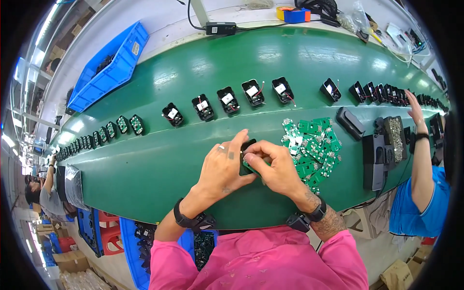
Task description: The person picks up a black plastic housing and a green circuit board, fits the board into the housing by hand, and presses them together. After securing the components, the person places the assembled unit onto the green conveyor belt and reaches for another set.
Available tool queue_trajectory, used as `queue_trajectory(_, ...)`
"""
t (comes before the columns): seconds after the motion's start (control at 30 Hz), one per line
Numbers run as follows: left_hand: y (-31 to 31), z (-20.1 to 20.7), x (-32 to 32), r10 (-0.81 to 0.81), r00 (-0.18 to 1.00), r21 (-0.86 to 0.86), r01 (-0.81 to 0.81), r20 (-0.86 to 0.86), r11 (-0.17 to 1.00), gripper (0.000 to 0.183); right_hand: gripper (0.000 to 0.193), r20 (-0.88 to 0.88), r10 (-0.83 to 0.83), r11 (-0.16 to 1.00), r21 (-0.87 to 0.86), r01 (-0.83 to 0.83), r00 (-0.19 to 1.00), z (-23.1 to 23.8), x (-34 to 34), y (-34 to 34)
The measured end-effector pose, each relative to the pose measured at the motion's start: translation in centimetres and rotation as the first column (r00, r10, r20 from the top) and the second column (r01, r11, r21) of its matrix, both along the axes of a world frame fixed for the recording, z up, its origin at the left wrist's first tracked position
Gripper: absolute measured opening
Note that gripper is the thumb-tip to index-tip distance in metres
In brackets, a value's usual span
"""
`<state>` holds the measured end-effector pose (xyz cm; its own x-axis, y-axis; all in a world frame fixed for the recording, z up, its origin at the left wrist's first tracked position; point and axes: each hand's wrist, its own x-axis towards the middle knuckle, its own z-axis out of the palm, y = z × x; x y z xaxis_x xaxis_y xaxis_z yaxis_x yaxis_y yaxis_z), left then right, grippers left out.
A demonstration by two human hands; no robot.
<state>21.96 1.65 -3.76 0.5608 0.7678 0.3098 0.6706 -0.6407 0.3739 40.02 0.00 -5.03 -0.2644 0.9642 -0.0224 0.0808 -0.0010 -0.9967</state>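
Both hands meet at the middle of the green bench [145, 179], around a small black housing [248, 144]. My left hand [220, 169] is wrapped against its left side. My right hand [276, 166] pinches at its right side, thumb and forefinger close together. Between them shows the edge of a green circuit board [248, 167]; most of the housing is hidden by the fingers. Right of my right hand lies a loose pile of green circuit boards [316, 152]. Beyond the hands stand several open black housings [227, 100], each with a white part and wires inside.
Housings with green boards [137, 125] run off to the left. A blue bin [108, 72] stands far left. At right are a black case [351, 123], a dark boxy device [373, 162] and a tray of small metal parts [396, 137]. A co-worker's arm [421, 159] reaches in there. Blue bins [129, 249] sit below the front edge.
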Motion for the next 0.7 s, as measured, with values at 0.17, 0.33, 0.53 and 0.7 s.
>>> queue_trajectory(0.17, 0.3, 0.1, 0.3, 0.077, 0.913, -0.433, 0.115, 0.4, 0.894, 0.106, 0.013, -0.177, -0.152, 0.983, 0.071, 0.167, 0.972, 0.0, 1.4, 0.2)
queue_trajectory(0.33, -0.3, -0.4, 1.5, 0.145, 0.944, -0.391, -0.019, 0.297, 0.92, 0.112, 0.017, 0.157, -0.092, 0.968, 0.245, 0.051, 0.983, 0.7, 1.1, -0.4)
queue_trajectory(0.53, -0.1, -0.3, 1.5, 0.006, 0.985, -0.183, 0.026, 0.174, 0.983, 0.114, 0.013, 0.135, -0.217, 0.964, 0.183, 0.191, 0.967, 0.7, 1.4, -0.2)
queue_trajectory(0.7, 0.0, -0.3, 1.5, 0.238, 0.895, -0.609, 0.047, 0.377, 0.791, 0.11, 0.013, 0.062, -0.185, 0.98, 0.086, 0.18, 0.981, 0.6, 2.0, -0.1)
